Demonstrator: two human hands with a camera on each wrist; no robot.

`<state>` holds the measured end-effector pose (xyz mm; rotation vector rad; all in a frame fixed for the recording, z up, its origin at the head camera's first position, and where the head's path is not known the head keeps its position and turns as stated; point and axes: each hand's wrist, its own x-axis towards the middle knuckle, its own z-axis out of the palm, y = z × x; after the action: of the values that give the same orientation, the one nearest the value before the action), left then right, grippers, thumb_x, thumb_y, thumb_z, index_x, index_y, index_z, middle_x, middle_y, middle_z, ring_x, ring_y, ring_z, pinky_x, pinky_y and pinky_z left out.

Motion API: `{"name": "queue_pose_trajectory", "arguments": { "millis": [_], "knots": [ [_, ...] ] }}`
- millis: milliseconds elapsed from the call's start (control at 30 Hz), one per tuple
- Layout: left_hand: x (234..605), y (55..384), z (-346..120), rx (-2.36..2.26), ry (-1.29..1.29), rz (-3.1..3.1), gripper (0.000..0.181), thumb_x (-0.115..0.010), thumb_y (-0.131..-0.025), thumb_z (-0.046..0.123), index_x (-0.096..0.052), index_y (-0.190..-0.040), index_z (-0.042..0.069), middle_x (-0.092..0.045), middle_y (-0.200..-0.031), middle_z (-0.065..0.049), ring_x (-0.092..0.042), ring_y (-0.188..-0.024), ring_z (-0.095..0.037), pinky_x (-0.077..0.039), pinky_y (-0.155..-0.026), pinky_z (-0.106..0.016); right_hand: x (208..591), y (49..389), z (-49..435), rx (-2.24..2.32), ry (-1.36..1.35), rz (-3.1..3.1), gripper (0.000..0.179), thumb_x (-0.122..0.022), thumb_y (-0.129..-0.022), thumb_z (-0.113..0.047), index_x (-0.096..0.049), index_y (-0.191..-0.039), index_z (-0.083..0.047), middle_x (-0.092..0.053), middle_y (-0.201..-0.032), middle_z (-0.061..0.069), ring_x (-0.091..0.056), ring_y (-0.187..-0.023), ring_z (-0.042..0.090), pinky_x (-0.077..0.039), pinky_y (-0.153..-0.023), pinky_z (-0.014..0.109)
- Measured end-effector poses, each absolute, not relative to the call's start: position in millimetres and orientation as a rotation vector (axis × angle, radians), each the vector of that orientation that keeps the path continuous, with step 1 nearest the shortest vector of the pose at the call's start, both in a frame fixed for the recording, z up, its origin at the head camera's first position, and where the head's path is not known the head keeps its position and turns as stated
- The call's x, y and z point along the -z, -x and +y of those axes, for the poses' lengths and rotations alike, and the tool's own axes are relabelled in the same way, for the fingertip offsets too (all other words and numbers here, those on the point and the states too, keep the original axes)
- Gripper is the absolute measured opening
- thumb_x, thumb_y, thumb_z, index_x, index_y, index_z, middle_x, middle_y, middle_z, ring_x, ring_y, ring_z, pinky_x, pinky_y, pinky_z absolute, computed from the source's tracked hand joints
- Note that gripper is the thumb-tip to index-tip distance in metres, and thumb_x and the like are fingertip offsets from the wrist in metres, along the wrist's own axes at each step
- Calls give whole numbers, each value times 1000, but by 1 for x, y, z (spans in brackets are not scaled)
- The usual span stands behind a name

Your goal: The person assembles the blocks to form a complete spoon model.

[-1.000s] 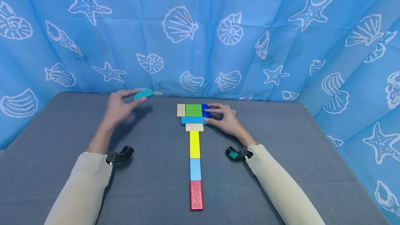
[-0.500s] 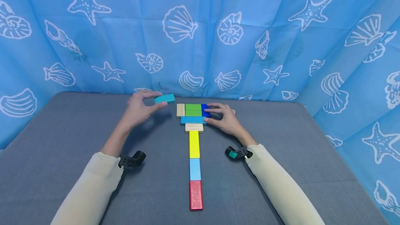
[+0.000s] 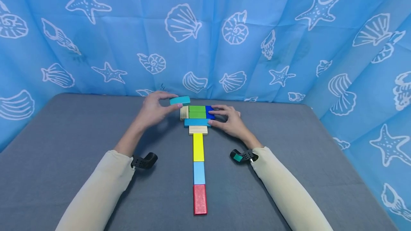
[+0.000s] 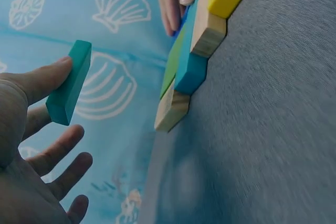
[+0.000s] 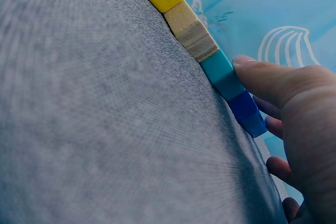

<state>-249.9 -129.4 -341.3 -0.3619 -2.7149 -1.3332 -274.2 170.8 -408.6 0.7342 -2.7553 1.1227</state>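
Observation:
Between thumb and fingers, my left hand (image 3: 155, 109) pinches a teal wooden block (image 3: 179, 100), raised behind the left end of the block arrangement. The left wrist view shows this teal block (image 4: 71, 82) off the cloth, with the other fingers spread. My right hand (image 3: 232, 122) rests at the arrangement's right side, fingertips on a dark blue block (image 3: 209, 112) and thumb at the end of a blue block (image 3: 197, 122). Two green blocks (image 3: 197, 112) lie side by side between the dark blue one and a plain wood block (image 3: 184, 113).
Below the blue block, a second plain wood block (image 3: 198, 130), a yellow block (image 3: 198, 147), a light blue block (image 3: 199, 173) and a red block (image 3: 200, 199) form a line toward me. Grey cloth (image 3: 273, 181) covers the surface. A blue shell-patterned curtain (image 3: 205, 60) hangs behind.
My left hand has carried the teal block rightward, from well left of the arrangement to just behind its plain wood block. The right hand has stayed in place on the blocks.

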Motion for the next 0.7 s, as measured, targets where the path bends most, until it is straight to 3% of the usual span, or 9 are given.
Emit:
{"name": "queue_pose_trajectory", "arguments": {
  "millis": [500,700],
  "knots": [
    [358,300,-85,1497,317,-2813,50,-71,-96,37,-65,-136,7,-60,-137,-15,-55,-123,-32,-47,-97,-50,409,273,172,-1140,-731,-2765,44,-77,-92,-30,-69,-132,-12,-54,-148,7,-37,-139,32,-15,-108,60],
    [361,310,-74,1321,223,-2929,50,-67,-98,41,-63,-139,13,-61,-136,-13,-51,-129,-34,-21,-112,-64,407,273,170,-1148,-739,-2755,43,-78,-92,-29,-70,-131,-11,-54,-147,7,-38,-139,33,-15,-107,61]
  ]
}}
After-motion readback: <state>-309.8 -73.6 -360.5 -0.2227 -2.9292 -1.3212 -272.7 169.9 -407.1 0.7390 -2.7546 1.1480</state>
